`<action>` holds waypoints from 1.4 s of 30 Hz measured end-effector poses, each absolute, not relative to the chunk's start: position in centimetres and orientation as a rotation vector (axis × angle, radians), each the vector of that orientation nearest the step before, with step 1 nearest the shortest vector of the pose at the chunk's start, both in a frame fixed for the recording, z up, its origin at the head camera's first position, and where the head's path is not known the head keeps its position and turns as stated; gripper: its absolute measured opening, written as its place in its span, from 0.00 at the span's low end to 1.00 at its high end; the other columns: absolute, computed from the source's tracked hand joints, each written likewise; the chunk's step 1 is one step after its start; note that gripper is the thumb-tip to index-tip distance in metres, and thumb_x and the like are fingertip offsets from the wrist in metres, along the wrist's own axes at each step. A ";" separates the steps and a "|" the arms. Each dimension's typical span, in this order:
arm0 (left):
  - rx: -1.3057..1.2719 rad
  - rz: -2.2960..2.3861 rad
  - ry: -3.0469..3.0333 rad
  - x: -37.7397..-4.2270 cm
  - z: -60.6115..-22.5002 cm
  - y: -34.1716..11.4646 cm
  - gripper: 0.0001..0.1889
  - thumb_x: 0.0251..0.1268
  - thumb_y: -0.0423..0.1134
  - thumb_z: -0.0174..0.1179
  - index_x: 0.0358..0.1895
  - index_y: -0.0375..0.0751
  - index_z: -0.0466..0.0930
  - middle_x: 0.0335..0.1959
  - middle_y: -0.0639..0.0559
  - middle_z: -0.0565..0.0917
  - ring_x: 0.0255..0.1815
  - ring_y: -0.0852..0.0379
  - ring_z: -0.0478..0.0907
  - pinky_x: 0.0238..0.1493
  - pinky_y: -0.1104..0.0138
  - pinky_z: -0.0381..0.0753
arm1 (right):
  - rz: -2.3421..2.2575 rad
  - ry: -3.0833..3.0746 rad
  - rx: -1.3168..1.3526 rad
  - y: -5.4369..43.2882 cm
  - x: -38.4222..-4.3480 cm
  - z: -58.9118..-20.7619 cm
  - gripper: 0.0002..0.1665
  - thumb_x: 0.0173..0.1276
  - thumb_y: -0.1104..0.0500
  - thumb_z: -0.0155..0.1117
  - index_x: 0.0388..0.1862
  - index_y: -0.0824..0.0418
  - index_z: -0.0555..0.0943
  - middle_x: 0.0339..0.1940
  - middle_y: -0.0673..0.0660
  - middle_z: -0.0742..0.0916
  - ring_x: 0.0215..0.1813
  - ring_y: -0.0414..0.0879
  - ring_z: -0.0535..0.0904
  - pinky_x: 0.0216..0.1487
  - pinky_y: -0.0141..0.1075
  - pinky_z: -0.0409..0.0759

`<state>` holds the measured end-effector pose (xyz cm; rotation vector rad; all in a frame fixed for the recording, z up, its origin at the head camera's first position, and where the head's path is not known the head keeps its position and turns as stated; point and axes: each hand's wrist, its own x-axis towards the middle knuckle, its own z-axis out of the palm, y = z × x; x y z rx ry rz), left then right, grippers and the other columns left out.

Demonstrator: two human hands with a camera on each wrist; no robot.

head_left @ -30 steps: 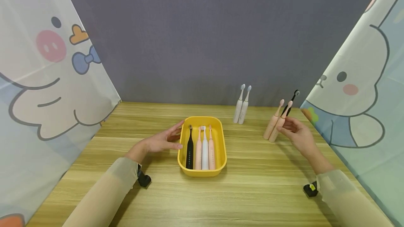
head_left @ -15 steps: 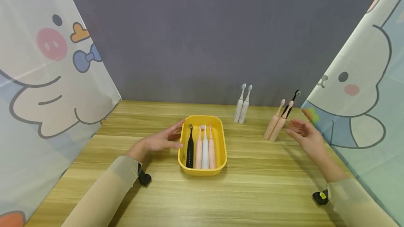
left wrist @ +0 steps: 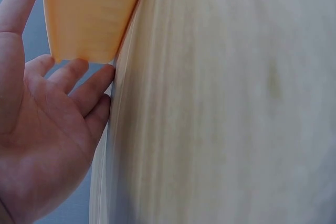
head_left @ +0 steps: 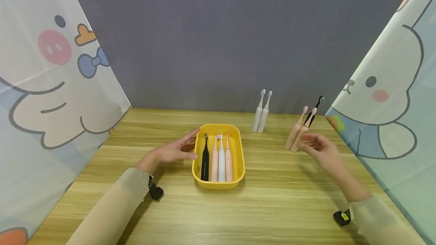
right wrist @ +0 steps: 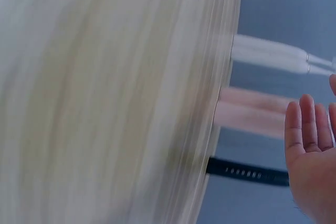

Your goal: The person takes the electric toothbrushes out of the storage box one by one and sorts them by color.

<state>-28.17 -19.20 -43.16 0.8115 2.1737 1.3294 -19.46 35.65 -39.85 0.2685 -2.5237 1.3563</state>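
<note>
My left hand point(head_left: 173, 151) rests its spread fingers along the left side of a yellow tray point(head_left: 242, 162); in the left wrist view the fingertips touch the tray's outer wall point(left wrist: 92, 14). Inside lie a black electric toothbrush point(head_left: 205, 165), two pink ones and a white one point(head_left: 221, 165). At the right, my right hand point(head_left: 321, 150) is beside the nearer of two upright pink toothbrushes point(head_left: 299, 138), its fingers loosely bent with nothing gripped. A black toothbrush point(right wrist: 247, 171) stands behind the pink pair, mostly hidden in the head view.
Two white toothbrushes point(head_left: 260, 118) stand upright side by side near the back of the wooden table point(head_left: 218, 214). A grey panel point(head_left: 204, 48) rises behind, and cartoon-print cloths point(head_left: 391, 124) hang at both sides.
My right hand drew back to the right from the pink toothbrushes, then came left again beside the nearer one. The left hand and the tray have stayed in place.
</note>
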 end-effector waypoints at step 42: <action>0.806 1.328 2.177 -28.2 -43.1 -19.3 0.60 0.76 0.47 0.72 0.93 0.59 0.30 0.93 0.39 0.47 0.92 0.30 0.49 0.88 0.31 0.47 | 1.681 -2.499 0.711 17.5 -25.3 -40.0 0.24 0.78 0.64 0.72 0.68 0.70 0.80 0.62 0.74 0.87 0.54 0.47 0.87 0.54 0.30 0.86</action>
